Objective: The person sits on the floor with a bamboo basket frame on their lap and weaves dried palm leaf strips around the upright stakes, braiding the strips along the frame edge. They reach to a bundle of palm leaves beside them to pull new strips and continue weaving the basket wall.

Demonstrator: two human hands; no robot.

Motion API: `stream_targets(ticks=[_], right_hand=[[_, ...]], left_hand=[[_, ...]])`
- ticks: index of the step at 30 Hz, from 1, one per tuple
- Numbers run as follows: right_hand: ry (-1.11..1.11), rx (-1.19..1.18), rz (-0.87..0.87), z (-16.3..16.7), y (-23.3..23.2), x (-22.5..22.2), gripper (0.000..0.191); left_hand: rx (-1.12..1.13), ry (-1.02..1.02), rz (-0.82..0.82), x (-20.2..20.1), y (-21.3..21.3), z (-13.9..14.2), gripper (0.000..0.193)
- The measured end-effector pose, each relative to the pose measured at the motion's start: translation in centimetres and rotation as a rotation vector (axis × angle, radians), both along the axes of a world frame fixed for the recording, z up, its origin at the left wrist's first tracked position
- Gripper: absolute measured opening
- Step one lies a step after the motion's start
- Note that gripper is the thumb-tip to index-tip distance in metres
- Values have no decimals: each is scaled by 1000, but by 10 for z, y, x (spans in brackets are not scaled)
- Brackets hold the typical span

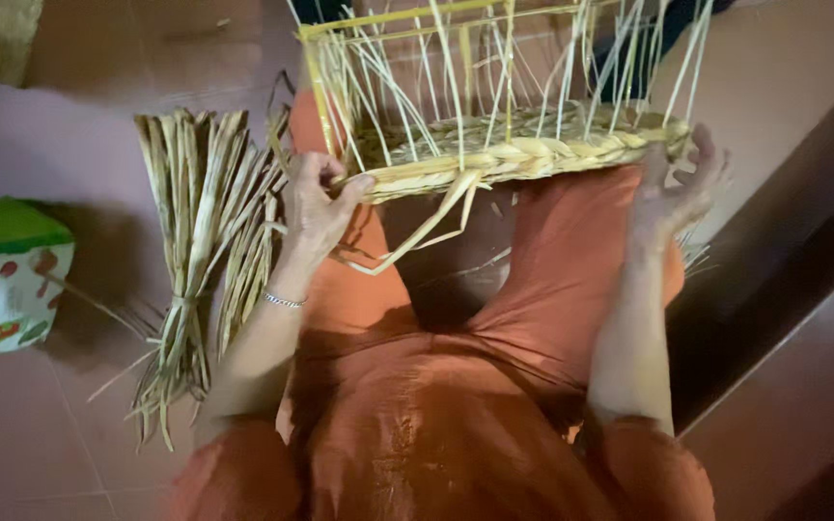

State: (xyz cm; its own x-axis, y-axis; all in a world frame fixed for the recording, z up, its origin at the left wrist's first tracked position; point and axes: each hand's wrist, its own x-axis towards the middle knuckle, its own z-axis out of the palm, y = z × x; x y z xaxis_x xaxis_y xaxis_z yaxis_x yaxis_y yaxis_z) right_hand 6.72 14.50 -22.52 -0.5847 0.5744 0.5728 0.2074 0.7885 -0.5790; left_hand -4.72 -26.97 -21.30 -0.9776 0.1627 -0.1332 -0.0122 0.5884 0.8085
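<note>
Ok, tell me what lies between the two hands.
In the head view, the braided straw rim of the half-woven basket spans from left hand to right hand.

1. The upright straw stakes of the woven basket (523,154) run off the top edge, so their tips are unseen.
2. The right hand (673,188) is motion-blurred; its fingers' grip on the rim is unclear.
3. The green-lidded box (2,275) is cut by the left edge.

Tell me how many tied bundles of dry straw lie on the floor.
1: the straw bundle lies beside the left hand. Others may be hidden.
</note>
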Motion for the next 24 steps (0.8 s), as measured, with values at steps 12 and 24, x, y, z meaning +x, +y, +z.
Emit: stream_targets(ticks=[12,24], right_hand=[[-309,-188,712,43,-142,-75,9],[-256,75,555,19,-150,-86,38]], left_hand=[[161,-52,-98,3,-26,1,41],[-265,448,-243,1,-29,24,44]])
